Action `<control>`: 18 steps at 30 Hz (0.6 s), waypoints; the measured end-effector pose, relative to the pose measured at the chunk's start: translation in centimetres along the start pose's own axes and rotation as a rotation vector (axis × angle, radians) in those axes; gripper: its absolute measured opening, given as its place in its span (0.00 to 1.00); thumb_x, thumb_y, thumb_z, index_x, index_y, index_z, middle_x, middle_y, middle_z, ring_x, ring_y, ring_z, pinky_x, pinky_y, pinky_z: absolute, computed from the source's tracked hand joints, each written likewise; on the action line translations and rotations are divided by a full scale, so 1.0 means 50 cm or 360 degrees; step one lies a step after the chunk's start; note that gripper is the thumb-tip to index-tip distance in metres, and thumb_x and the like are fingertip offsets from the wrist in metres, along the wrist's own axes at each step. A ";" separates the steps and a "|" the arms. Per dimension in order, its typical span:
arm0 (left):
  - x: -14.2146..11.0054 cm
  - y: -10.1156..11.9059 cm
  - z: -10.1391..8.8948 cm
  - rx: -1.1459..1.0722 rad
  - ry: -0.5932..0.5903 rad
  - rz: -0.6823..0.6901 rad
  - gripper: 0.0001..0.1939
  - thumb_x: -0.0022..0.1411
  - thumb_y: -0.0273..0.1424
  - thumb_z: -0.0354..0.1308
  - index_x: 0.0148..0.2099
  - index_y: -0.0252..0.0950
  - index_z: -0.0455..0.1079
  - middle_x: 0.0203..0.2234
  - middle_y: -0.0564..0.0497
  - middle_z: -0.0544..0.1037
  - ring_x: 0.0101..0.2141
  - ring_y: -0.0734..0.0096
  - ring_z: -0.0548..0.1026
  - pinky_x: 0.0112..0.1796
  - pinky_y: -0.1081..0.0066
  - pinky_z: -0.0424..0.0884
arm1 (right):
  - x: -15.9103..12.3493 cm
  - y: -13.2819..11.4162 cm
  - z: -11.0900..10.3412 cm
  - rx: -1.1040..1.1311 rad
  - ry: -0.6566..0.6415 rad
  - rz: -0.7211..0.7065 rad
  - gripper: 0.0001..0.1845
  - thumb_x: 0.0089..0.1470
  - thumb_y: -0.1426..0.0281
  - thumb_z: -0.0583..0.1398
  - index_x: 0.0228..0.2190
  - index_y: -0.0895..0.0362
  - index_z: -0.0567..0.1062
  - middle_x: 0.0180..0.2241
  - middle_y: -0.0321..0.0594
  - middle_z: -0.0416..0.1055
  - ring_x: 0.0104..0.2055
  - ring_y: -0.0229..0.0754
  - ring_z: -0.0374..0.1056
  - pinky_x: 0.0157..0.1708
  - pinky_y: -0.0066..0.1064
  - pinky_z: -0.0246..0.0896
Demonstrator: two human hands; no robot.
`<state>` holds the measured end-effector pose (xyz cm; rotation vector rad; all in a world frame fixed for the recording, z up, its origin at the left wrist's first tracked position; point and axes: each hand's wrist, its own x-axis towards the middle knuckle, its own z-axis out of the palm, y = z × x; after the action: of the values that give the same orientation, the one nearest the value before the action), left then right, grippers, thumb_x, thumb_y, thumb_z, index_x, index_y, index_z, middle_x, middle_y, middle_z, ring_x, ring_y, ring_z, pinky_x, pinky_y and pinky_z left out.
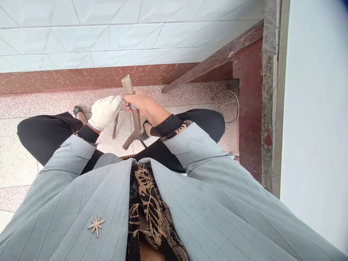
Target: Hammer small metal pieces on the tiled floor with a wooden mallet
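Observation:
My right hand point(140, 102), bare, is closed round the shaft of a forked wooden stick point(137, 123). The stick stands slanted between my knees, its pale cut end up and its fork toward me. A band of grey-blue wire point(132, 106) circles the shaft just below my fingers. Beside it my left hand point(105, 111), in a white knitted glove, is closed in a pinch close to the wire. What those gloved fingers hold is too small to make out. Between my feet, a thin reddish-brown stick-like piece point(115, 126) with a banded section shows below the glove.
A white tiled wall point(133, 36) with a red-brown skirting runs ahead of me. To the right stands a dark red wooden frame point(248, 108) with a slanting brace point(214, 59). A loop of pale cable point(237, 105) lies on the speckled tile floor beside it.

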<state>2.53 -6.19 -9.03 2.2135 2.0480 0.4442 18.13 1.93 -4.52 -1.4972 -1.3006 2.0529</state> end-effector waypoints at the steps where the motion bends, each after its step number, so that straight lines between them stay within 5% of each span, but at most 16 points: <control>1: 0.001 -0.002 0.002 0.0003 0.0001 0.0007 0.15 0.78 0.34 0.53 0.56 0.40 0.80 0.40 0.40 0.84 0.41 0.54 0.83 0.42 0.58 0.74 | -0.004 -0.004 0.002 0.0013 0.0025 0.0036 0.14 0.58 0.84 0.58 0.26 0.57 0.64 0.19 0.33 0.61 0.19 0.32 0.57 0.18 0.23 0.53; 8: 0.008 0.010 0.000 -0.0112 -0.0027 -0.0095 0.11 0.73 0.31 0.56 0.46 0.39 0.80 0.37 0.41 0.82 0.42 0.52 0.83 0.44 0.57 0.75 | 0.001 0.003 0.010 -0.0183 0.0074 -0.0064 0.15 0.61 0.83 0.57 0.26 0.56 0.63 0.20 0.33 0.60 0.22 0.34 0.58 0.22 0.25 0.54; 14: 0.017 0.041 -0.024 -0.0691 0.0022 -0.0457 0.08 0.64 0.24 0.57 0.38 0.38 0.77 0.35 0.48 0.84 0.42 0.59 0.83 0.47 0.62 0.76 | 0.043 0.033 -0.012 -0.1140 0.0198 -0.0800 0.08 0.60 0.79 0.63 0.32 0.58 0.68 0.30 0.38 0.69 0.36 0.40 0.67 0.41 0.31 0.63; 18: 0.022 0.042 -0.025 -0.1290 -0.0078 -0.0819 0.08 0.61 0.24 0.60 0.30 0.39 0.71 0.20 0.54 0.73 0.26 0.69 0.75 0.33 0.69 0.73 | 0.057 0.050 -0.035 -0.1740 0.0085 -0.1101 0.03 0.63 0.75 0.63 0.40 0.60 0.73 0.40 0.45 0.74 0.45 0.46 0.70 0.49 0.36 0.64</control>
<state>4.26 -5.49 -7.11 1.1825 1.8342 0.9263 19.14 3.32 -8.34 -1.0687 -2.6333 0.8297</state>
